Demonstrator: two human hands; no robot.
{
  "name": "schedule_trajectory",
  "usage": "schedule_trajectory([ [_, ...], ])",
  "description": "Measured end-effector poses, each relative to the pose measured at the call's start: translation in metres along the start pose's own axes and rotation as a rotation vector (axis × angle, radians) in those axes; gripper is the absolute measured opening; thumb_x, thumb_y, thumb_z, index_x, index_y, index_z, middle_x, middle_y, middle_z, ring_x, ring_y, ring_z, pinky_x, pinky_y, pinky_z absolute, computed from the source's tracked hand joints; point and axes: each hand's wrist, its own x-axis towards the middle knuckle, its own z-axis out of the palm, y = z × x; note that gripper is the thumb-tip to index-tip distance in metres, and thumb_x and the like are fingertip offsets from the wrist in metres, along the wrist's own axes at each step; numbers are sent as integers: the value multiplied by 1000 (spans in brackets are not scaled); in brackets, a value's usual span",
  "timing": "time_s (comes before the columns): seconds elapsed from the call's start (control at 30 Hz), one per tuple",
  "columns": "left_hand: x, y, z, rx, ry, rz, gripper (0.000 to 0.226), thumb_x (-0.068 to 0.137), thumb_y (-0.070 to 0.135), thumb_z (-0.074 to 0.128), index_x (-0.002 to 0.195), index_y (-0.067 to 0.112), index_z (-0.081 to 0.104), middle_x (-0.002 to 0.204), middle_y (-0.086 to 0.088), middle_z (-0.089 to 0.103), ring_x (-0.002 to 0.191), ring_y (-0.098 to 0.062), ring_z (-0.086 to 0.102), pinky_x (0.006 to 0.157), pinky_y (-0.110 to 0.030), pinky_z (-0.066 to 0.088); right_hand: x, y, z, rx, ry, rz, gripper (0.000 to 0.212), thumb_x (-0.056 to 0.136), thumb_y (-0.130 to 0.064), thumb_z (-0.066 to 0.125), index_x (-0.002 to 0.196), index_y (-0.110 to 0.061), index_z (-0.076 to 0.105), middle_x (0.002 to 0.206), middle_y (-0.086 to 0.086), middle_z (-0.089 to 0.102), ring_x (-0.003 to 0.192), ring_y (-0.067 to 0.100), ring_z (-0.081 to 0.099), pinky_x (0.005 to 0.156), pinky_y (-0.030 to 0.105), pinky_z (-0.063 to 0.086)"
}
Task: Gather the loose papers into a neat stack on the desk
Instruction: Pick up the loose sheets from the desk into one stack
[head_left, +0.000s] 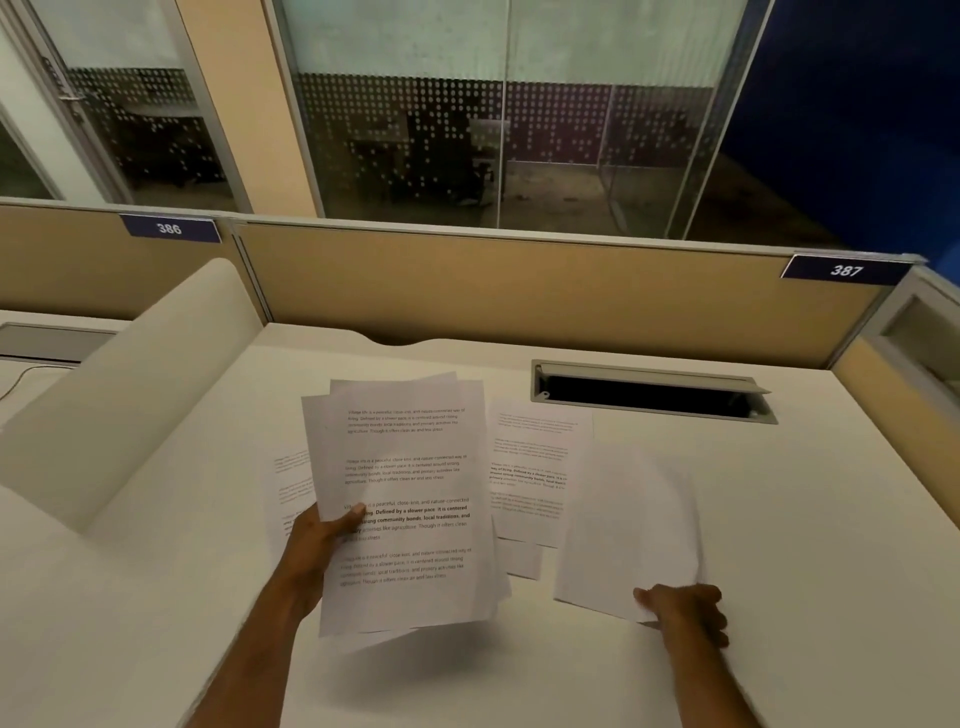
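Desk (779, 519): cable slot (649, 397) beside loose sheet (535, 467).

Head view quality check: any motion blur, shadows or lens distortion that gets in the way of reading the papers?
Head view: the sheet in the right hand is smeared, its print unreadable; the bundle in the left hand is sharp enough to read and throws a soft shadow on the desk; dim warm light; the wide lens bows the partition.

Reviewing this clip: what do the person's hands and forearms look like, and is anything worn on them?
Both forearms are bare as far as the frame shows: no sleeves, gloves, watch, or visible rings on the left hand or right hand.
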Motion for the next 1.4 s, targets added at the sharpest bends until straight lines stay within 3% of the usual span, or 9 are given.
schedule_trajectory([
  [0.13,2,1,-2,8,-8,1,36,93,14,66,128,9,61,110,-22,77,93,-48,74,82,-67,57,1,-5,-16,313,-60,-39,51,57,-11,87,99,8,66,100,21,71,82,36,65,85,49,57],
  [0.27,4,4,-4,16,-8,0,34,94,14,65,127,9,61,109,-22,77,91,-48,74,79,-66,58,-60,-56,-54,399,323,-571,27,82,-7,72,107,2,71,104,25,72,88,41,68,83,50,58],
  [0.43,7,5,-5,23,-1,-4,34,93,15,66,126,9,62,109,-21,77,92,-48,74,81,-69,57,-108,-81,-50,69,634,-1195,30,78,0,75,108,2,73,102,21,68,89,39,66,73,49,62],
  [0.57,8,3,-4,21,5,-10,31,93,14,65,124,12,63,109,-22,77,91,-48,75,78,-67,58,-93,-51,2,-265,565,-1331,43,55,9,83,96,-5,78,86,15,68,72,37,64,56,41,59],
  [0.73,10,0,-5,31,12,-12,33,94,13,64,126,12,62,109,-21,77,90,-47,75,75,-64,60,-82,0,48,-649,231,-1213,38,45,-23,97,75,-14,76,75,6,64,62,25,64,48,33,55],
  [0.87,12,-2,-5,31,18,-26,34,94,12,64,128,11,61,110,-22,77,90,-48,75,75,-65,60,-70,9,53,-519,-54,-850,70,75,-86,43,91,-24,73,102,3,68,92,22,67,74,32,54],
  [0.97,13,-3,-5,28,22,-38,36,93,12,64,129,9,60,112,-24,76,93,-49,74,80,-68,57,-46,-7,30,-199,70,-728,63,87,-71,41,98,-19,75,106,10,67,95,29,66,78,39,56],
  [1.07,13,-3,-6,24,26,-42,37,93,12,64,129,7,60,110,-23,76,93,-49,74,79,-65,59,-8,-21,15,-352,188,-586,58,89,-50,59,132,-11,56,129,15,53,117,36,51,96,49,48],
  [1.4,21,-1,-15,5,64,-45,36,92,14,65,127,9,60,109,-24,77,92,-50,73,81,-69,57,24,-59,11,-449,53,-201,86,59,-38,90,129,-14,47,131,21,41,121,40,41,104,53,37],
])
